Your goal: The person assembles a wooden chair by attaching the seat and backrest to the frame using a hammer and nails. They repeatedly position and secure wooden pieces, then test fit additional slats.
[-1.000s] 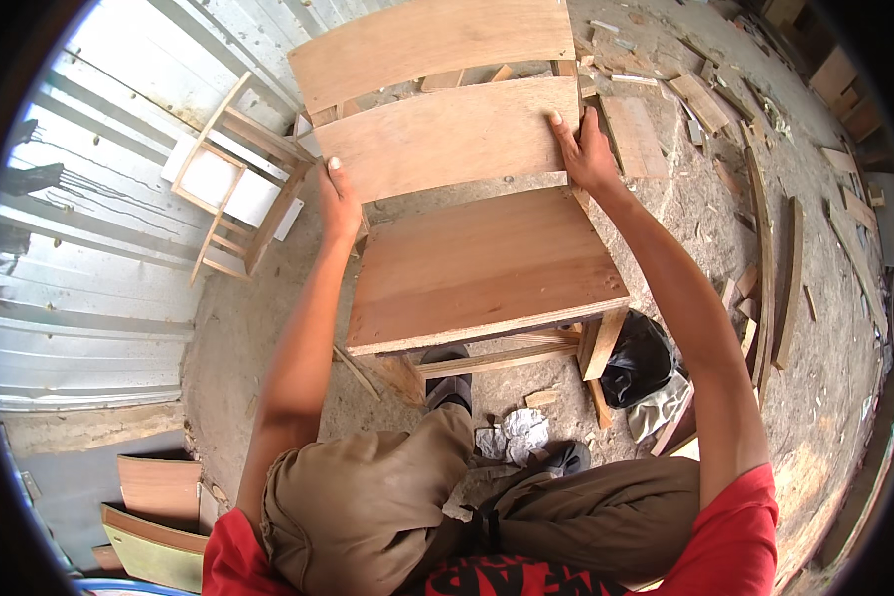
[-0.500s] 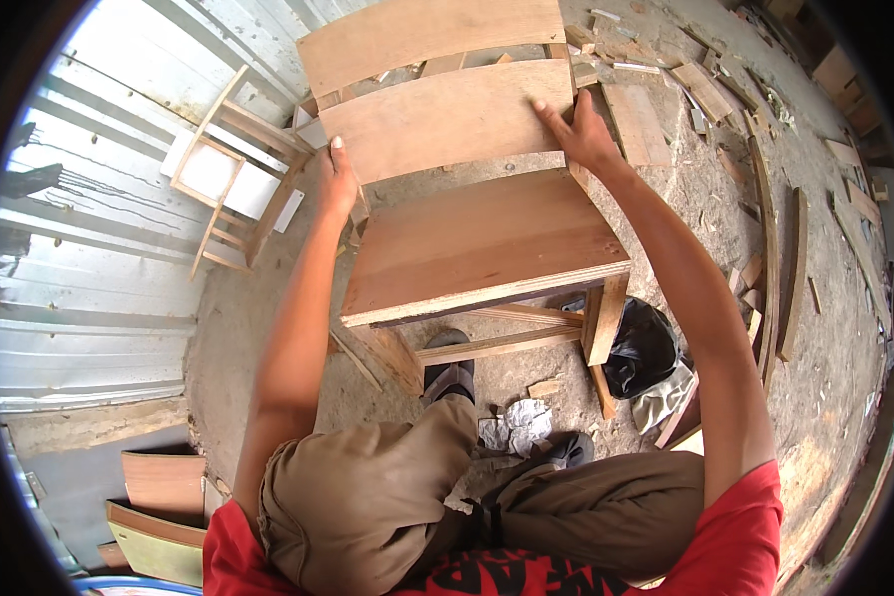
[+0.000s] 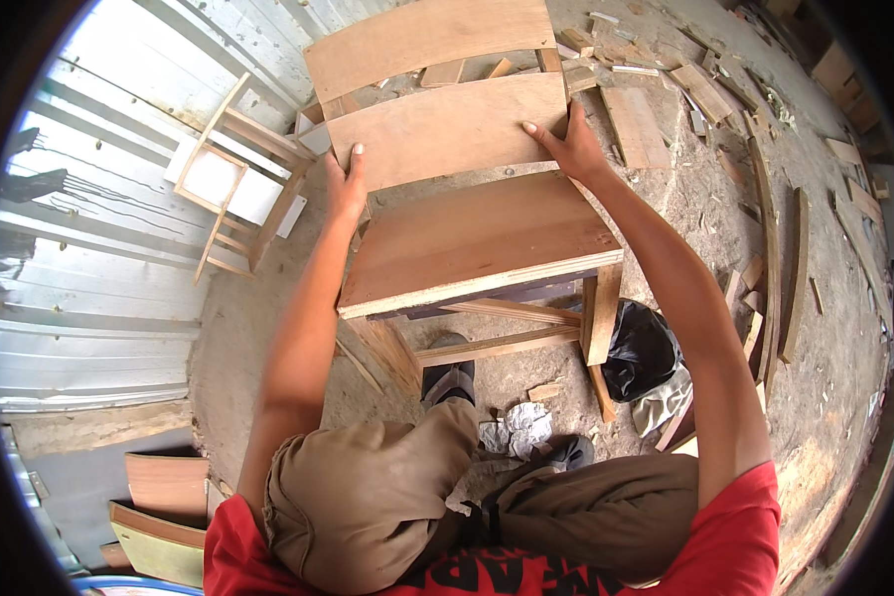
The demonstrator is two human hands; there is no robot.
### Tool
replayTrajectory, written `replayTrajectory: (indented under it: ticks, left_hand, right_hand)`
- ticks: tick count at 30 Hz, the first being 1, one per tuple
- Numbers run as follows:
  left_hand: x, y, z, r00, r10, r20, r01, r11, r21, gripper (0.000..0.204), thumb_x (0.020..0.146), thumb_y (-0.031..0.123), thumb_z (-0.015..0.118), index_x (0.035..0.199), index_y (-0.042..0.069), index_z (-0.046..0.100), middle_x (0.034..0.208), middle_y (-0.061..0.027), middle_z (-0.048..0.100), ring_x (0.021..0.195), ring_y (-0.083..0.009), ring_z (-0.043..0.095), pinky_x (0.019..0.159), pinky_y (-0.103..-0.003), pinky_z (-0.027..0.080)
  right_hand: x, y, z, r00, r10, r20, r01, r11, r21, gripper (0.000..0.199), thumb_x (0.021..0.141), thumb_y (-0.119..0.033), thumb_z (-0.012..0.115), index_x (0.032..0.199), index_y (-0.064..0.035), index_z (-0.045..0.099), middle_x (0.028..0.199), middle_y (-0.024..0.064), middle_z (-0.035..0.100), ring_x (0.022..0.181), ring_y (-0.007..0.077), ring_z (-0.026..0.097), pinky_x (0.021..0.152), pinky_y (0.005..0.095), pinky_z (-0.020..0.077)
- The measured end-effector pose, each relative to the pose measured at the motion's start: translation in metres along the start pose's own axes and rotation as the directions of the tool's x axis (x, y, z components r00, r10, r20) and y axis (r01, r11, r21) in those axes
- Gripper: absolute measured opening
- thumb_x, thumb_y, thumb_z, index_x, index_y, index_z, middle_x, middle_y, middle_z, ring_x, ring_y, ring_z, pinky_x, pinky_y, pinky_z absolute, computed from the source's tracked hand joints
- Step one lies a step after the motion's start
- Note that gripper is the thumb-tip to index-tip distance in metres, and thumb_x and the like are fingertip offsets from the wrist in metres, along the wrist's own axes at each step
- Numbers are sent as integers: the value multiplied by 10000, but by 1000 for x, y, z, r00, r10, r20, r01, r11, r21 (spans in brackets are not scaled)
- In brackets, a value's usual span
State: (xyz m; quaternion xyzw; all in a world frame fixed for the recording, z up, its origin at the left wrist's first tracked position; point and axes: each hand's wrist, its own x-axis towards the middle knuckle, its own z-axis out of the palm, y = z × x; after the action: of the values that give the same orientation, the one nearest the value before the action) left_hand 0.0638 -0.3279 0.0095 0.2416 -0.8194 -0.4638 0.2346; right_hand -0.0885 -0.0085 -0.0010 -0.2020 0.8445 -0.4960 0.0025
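Observation:
A bare wooden chair point(image 3: 482, 238) stands in front of my knees, its seat facing me. Two curved slats make up its backrest, an upper slat point(image 3: 427, 45) and a lower slat point(image 3: 447, 129). My left hand point(image 3: 346, 187) grips the left end of the lower slat, thumb on the front face, fingers hidden behind. At the right end my right hand point(image 3: 576, 149) holds the same slat, its thumb laid across the front and its fingers round the edge by the back post.
A second chair frame point(image 3: 233, 184) leans by the corrugated metal wall point(image 3: 99, 268) at left. Wood offcuts and long strips point(image 3: 765, 248) litter the floor at right. A black plastic bag point(image 3: 641, 348) lies beside the chair's right leg, crumpled paper point(image 3: 521, 429) near my feet.
The chair's backrest has come slightly down and towards me, with both hands moving along on it. My left hand has shifted a little rightward and lower.

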Motion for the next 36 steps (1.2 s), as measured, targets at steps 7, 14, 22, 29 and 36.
replayTrajectory:
  ticks: [7, 14, 22, 29, 36]
  left_hand:
    - [5, -15, -3, 994, 72, -85, -63, 993, 102, 557, 983, 451, 515, 1213, -54, 471, 1163, -243, 589, 1058, -336, 581, 934, -417, 439]
    - [-11, -19, -2, 965, 185, -184, -168, 980, 105, 591, 1002, 477, 452, 1209, -77, 468, 1144, -264, 587, 1057, -336, 584, 925, -420, 439]
    - [-25, -12, -7, 958, 204, -200, -194, 979, 69, 546, 1015, 451, 433, 1243, -45, 456, 1163, -245, 595, 1067, -330, 589, 920, -416, 443]
    - [-34, -6, -6, 955, 205, -216, -205, 979, 24, 518, 1017, 442, 447, 1185, -47, 468, 1085, -237, 606, 999, -344, 601, 882, -419, 455]
    - [-26, -9, -9, 967, 169, -191, -177, 984, -21, 530, 1013, 477, 442, 1181, -24, 482, 1095, -185, 601, 1021, -272, 582, 888, -406, 450]
  right_hand:
    - [2, 6, 3, 995, -99, -22, 99, 995, 15, 974, 807, -547, 734, 1382, 65, 241, 1227, 364, 535, 1155, 452, 563, 978, 494, 456]
    - [-10, -36, -17, 818, -568, -89, 459, 738, -494, 1152, 673, -515, 843, 1483, -16, 193, 1497, 251, 284, 1397, 361, 323, 1088, 535, 333]
    - [-17, -81, -8, 768, -508, 391, 594, 335, -731, 1315, 461, -575, 893, 1533, -263, 197, 1553, 130, 252, 1460, 300, 218, 1196, 571, 150]
    - [-12, -82, -10, 754, -540, 373, 606, 356, -711, 1285, 486, -441, 932, 1530, -267, 204, 1520, 135, 301, 1434, 314, 270, 1194, 577, 144]
    - [-13, -80, -7, 756, -527, 389, 611, 354, -708, 1280, 491, -466, 917, 1533, -257, 203, 1530, 152, 276, 1439, 315, 251, 1200, 566, 117]
